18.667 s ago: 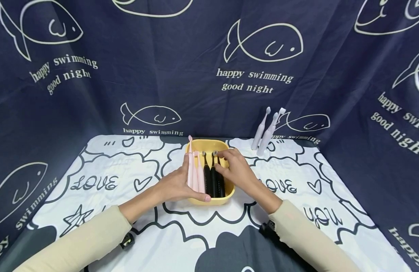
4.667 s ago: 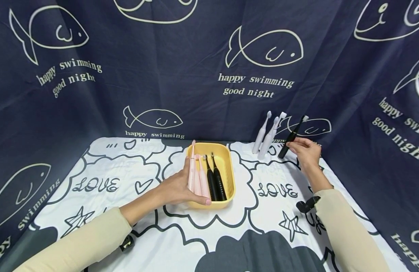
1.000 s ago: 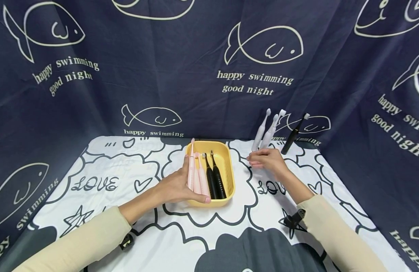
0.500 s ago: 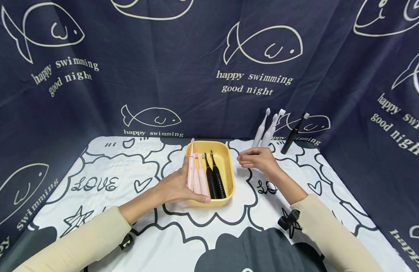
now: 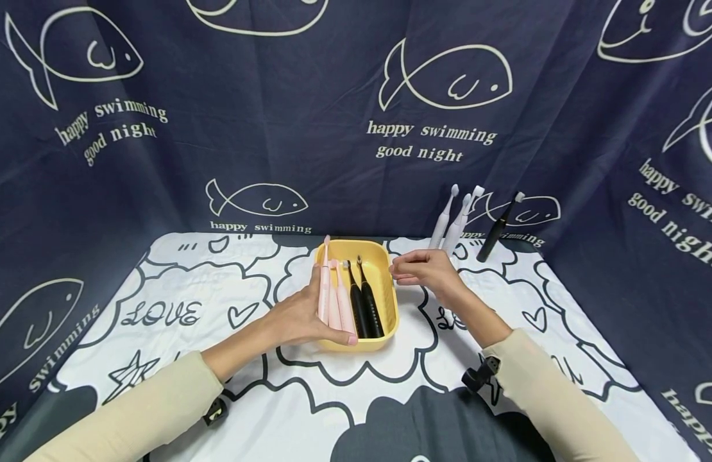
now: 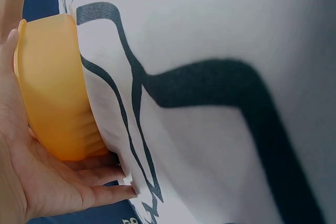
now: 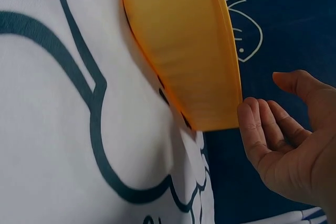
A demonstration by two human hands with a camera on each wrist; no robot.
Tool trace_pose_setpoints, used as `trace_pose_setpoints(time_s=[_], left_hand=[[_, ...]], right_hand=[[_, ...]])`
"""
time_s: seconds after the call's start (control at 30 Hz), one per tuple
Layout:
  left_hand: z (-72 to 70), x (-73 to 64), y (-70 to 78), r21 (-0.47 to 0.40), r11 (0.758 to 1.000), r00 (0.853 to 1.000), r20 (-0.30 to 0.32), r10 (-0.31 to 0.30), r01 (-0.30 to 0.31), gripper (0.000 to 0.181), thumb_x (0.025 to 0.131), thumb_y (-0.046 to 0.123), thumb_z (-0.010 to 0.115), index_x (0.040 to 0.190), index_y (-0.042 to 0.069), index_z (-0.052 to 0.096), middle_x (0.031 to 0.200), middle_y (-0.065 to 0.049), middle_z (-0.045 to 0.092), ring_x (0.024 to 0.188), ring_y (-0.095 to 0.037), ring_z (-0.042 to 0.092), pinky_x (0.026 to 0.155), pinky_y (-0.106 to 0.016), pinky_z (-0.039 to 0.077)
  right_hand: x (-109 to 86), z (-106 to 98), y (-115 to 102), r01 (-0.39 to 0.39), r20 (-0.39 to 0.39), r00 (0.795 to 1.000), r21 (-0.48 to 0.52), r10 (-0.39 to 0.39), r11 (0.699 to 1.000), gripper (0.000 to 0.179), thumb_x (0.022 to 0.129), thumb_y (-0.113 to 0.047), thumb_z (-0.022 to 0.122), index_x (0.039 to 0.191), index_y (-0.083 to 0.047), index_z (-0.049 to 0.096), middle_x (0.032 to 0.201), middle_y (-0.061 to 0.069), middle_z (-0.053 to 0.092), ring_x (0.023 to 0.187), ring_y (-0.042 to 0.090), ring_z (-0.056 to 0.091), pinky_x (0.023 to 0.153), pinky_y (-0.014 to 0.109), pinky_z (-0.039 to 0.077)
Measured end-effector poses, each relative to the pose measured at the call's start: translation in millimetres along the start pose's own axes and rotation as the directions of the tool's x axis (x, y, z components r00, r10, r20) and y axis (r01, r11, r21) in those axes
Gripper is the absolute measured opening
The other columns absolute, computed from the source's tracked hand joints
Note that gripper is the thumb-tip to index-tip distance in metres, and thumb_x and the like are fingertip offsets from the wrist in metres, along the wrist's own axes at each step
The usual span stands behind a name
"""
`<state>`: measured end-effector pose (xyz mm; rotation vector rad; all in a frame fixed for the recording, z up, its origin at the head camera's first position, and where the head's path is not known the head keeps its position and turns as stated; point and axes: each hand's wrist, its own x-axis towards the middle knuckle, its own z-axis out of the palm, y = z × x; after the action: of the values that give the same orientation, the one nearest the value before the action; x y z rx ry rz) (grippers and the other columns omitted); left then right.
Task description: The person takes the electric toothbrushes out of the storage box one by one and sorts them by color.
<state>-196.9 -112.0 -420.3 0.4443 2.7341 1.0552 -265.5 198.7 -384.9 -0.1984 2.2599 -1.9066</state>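
In the head view my left hand holds the yellow plastic basket by its left side, the thumb at the front rim. The left wrist view shows fingers spread round the basket wall. Inside lean pink electric toothbrushes on the left and two black electric toothbrushes beside them. My right hand is at the basket's right rim, holding nothing. In the right wrist view its fingers are loosely bent, thumb apart, fingertips right by the basket edge.
Three white electric toothbrushes stand upright at the back right. One black electric toothbrush stands to their right, slightly tilted. A patterned white cloth covers the table, and a dark blue fish-print curtain hangs close behind.
A black toothbrush went from the basket to the back right, where my right hand let it go. Since then that hand has moved left to the basket. My left hand has stayed on the basket.
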Motion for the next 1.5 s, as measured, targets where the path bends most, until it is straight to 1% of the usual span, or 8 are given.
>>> trace_pose_setpoints(time_s=[0.17,0.33,0.57,0.8,1.0,1.13,1.37,1.5], left_hand=[[0.4,0.1,-0.3,0.004,1.000,1.000,0.002,0.009,-0.009,0.182,0.059,0.086,0.098,0.181,0.017,-0.018,0.180,-0.023,0.041,0.151,-0.032,0.060,0.121,-0.054,0.053],[0.2,0.2,0.2,0.006,1.000,1.000,0.000,0.005,-0.005,0.181,0.060,0.085,0.098,0.181,0.015,-0.016,0.178,-0.025,0.044,0.150,-0.032,0.061,0.119,-0.053,0.054],[-0.3,-1.1,1.5,0.010,1.000,1.000,0.016,-0.006,0.006,0.181,0.060,0.087,0.097,0.180,0.016,-0.018,0.184,-0.021,0.032,0.155,-0.032,0.056,0.124,-0.053,0.050],[0.0,-0.3,0.7,0.005,1.000,1.000,0.012,-0.008,0.008,0.180,0.060,0.087,0.097,0.181,0.014,-0.015,0.177,-0.025,0.045,0.149,-0.032,0.061,0.118,-0.054,0.055],[0.1,0.2,0.4,0.003,1.000,1.000,0.014,-0.002,0.002,0.180,0.060,0.087,0.097,0.181,0.014,-0.015,0.178,-0.024,0.044,0.148,-0.032,0.061,0.117,-0.054,0.055],[0.2,0.6,0.3,0.008,1.000,1.000,0.016,0.010,-0.010,0.180,0.061,0.087,0.096,0.181,0.014,-0.016,0.181,-0.023,0.038,0.151,-0.032,0.059,0.119,-0.054,0.053],[-0.6,0.0,-0.1,0.028,0.999,0.999,0.008,0.033,-0.033,0.176,0.063,0.086,0.096,0.181,0.022,-0.019,0.179,-0.016,0.044,0.141,-0.028,0.065,0.112,-0.051,0.056],[-0.5,0.6,-0.4,0.034,0.999,0.999,0.005,0.034,-0.034,0.175,0.063,0.086,0.096,0.181,0.025,-0.019,0.178,-0.016,0.047,0.140,-0.028,0.066,0.113,-0.052,0.056]], right_hand=[[-0.6,7.7,-3.2,0.017,-0.006,1.000,0.003,-0.017,1.000,0.038,0.099,-0.004,0.081,0.130,0.016,0.073,0.094,-0.004,0.085,0.088,0.012,0.083,0.105,0.053,0.064],[-0.9,14.5,-4.8,0.042,-0.014,0.999,-0.001,-0.042,0.999,0.043,0.098,-0.005,0.082,0.132,0.018,0.072,0.096,-0.004,0.085,0.087,0.007,0.082,0.098,0.042,0.068],[-0.2,28.9,-5.6,0.031,-0.006,1.000,0.007,-0.031,0.999,0.041,0.095,-0.006,0.086,0.128,0.016,0.074,0.097,-0.001,0.085,0.087,0.008,0.081,0.087,0.027,0.068],[1.0,43.0,-7.7,0.021,0.013,1.000,0.035,-0.022,0.999,0.040,0.094,-0.002,0.086,0.128,0.017,0.075,0.100,0.001,0.085,0.087,0.008,0.082,0.087,0.029,0.068],[2.2,55.9,-10.5,0.000,0.060,0.998,0.047,-0.003,0.999,0.036,0.098,0.000,0.081,0.129,0.017,0.075,0.108,0.010,0.085,0.087,0.010,0.082,0.095,0.041,0.068],[1.9,63.3,-10.8,-0.010,0.084,0.996,0.033,0.008,0.999,0.040,0.099,-0.001,0.079,0.133,0.019,0.071,0.113,0.013,0.085,0.089,0.011,0.082,0.095,0.041,0.068],[4.4,70.3,-11.7,-0.039,0.118,0.992,0.009,0.038,0.999,0.036,0.104,-0.003,0.074,0.133,0.018,0.072,0.111,0.014,0.085,0.092,0.011,0.082,0.092,0.034,0.069],[5.5,72.8,-13.8,-0.057,0.132,0.989,-0.044,0.062,0.997,0.032,0.106,-0.006,0.073,0.130,0.015,0.075,0.119,0.022,0.084,0.096,0.014,0.083,0.095,0.036,0.068]])
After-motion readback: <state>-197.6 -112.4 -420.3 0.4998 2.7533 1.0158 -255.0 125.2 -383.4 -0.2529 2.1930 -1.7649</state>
